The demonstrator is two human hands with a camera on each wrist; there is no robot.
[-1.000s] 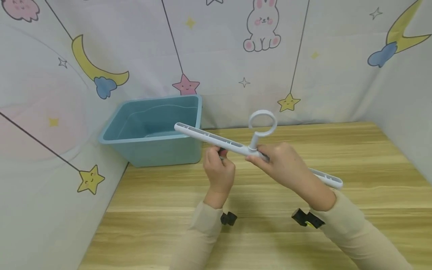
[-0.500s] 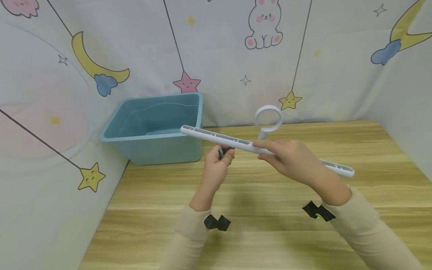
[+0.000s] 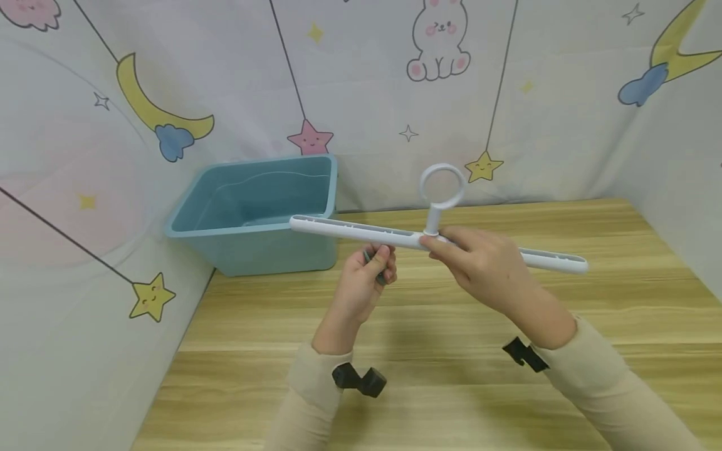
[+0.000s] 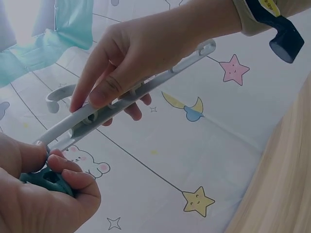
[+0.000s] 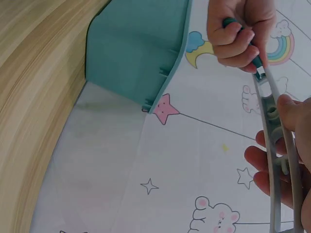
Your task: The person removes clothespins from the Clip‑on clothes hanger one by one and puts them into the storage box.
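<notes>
A pale grey plastic clothes hanger with a ring-shaped hook is held above the table, nearly level in the head view. My right hand grips its middle just beside the hook. Below the bar, left of the hook, my left hand pinches a small dark green clip, mostly covered by the fingers. In the left wrist view the clip sits between thumb and curled fingers, close to the bar. From the right wrist, the narrow end of the clip meets the slotted bar.
A blue-green plastic bin stands at the back left of the wooden table; the hanger's left end overlaps its front in the head view. A white printed cloth encloses the back and sides.
The hanger has levelled out, its right end rising, and the hook stands more upright. My left hand has turned so its thumb and the clip show more.
</notes>
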